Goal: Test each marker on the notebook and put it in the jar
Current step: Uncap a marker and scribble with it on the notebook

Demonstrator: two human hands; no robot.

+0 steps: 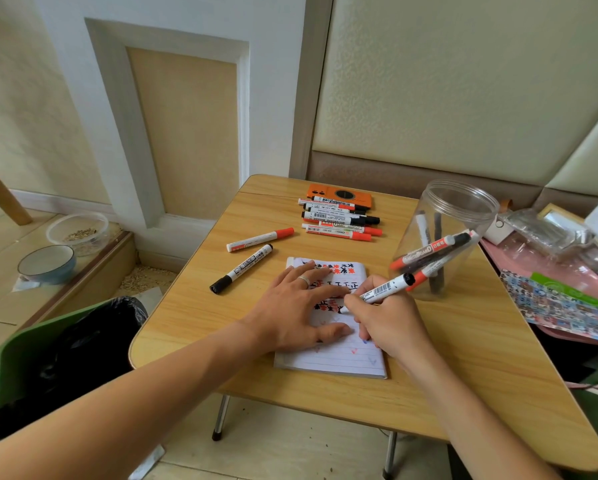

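Right hand grasping a marker in curled fingers, tip on the notebook, left hand flat on the page, fingers released, jar far right.

Looked like a lived-in room of a home, not a workplace: small folding wooden table pushed against a padded cream wall panel. Showed household clutter too, with a lined green bin, a ceramic bowl and a plastic tub on the tiled floor, plus a pink pile of bags alongside.
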